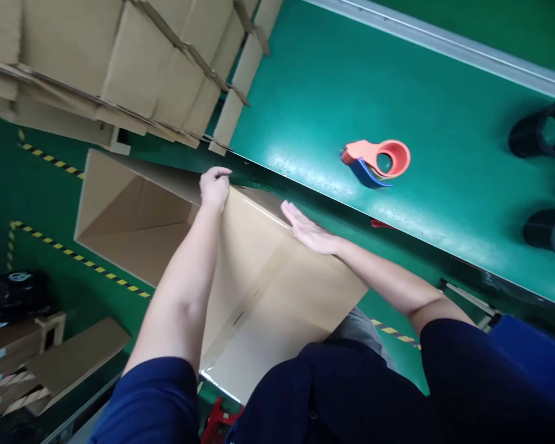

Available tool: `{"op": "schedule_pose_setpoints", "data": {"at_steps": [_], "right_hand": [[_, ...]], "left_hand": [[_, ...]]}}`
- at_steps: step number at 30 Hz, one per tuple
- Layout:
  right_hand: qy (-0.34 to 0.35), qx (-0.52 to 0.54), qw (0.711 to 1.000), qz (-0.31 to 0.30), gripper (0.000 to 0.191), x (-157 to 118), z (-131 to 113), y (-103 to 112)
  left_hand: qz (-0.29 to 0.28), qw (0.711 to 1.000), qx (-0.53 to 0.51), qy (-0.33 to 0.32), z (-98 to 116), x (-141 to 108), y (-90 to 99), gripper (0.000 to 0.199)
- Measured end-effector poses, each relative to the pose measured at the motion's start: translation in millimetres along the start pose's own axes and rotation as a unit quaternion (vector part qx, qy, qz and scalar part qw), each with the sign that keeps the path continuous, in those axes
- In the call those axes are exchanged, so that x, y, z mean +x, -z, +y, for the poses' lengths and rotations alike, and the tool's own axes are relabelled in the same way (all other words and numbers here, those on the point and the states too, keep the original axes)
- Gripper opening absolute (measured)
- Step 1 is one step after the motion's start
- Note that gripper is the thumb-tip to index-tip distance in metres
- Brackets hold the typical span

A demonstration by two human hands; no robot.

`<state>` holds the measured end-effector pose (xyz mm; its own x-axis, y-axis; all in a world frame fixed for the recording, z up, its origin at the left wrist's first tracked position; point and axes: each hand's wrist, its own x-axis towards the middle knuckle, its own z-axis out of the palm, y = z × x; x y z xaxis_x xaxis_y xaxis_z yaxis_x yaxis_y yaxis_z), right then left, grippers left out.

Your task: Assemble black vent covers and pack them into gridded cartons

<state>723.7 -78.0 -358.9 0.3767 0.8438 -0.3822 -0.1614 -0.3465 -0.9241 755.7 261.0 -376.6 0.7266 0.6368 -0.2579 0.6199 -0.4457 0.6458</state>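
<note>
A large cardboard box is tilted in front of my body, with a strip of tape along its near face. My left hand lies at the box's upper left corner, its fingers curled over the edge. Against the upper right edge rests my right hand, palm on the cardboard and fingers stretched out. The box's open end, with its hollow inside showing, points to the left. On the green table beyond the box lies a red and blue tape dispenser.
Stacked folded cardboard fills the upper left. Black cylinders stand on the table's right side. Lower left are flat cartons and a black bag. A blue object is at the lower right. Striped tape marks the green floor.
</note>
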Motion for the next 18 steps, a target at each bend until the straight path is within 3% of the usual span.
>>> {"op": "schedule_pose_setpoints", "data": {"at_steps": [3,6,11,13,16,18], "right_hand": [[0.007,0.026,0.999,-0.042,0.094,37.1,-6.1,-3.9],[-0.013,0.026,0.999,-0.023,0.105,82.8,-14.4,-6.5],[0.09,0.067,0.993,-0.024,0.097,163.3,-42.7,-13.4],[0.051,0.09,0.994,-0.04,0.098,177.5,-51.4,-17.4],[-0.052,0.102,0.993,-0.019,0.104,186.2,-51.5,-22.5],[-0.061,0.094,0.994,0.004,0.101,194.3,-43.3,-24.3]], "left_hand": [[0.032,0.999,0.034,0.017,1.8,-4.5,5.0,0.02],[0.067,0.996,0.048,0.032,6.2,-9.4,8.3,0.018],[0.125,0.991,0.023,0.03,11.1,-15.0,13.7,0.031],[0.136,0.989,0.027,0.041,15.3,-22.2,17.9,0.032],[0.115,0.989,0.049,0.08,22.8,-34.4,21.4,0.034],[0.116,0.988,0.043,0.088,25.6,-36.8,21.5,0.035]]}}
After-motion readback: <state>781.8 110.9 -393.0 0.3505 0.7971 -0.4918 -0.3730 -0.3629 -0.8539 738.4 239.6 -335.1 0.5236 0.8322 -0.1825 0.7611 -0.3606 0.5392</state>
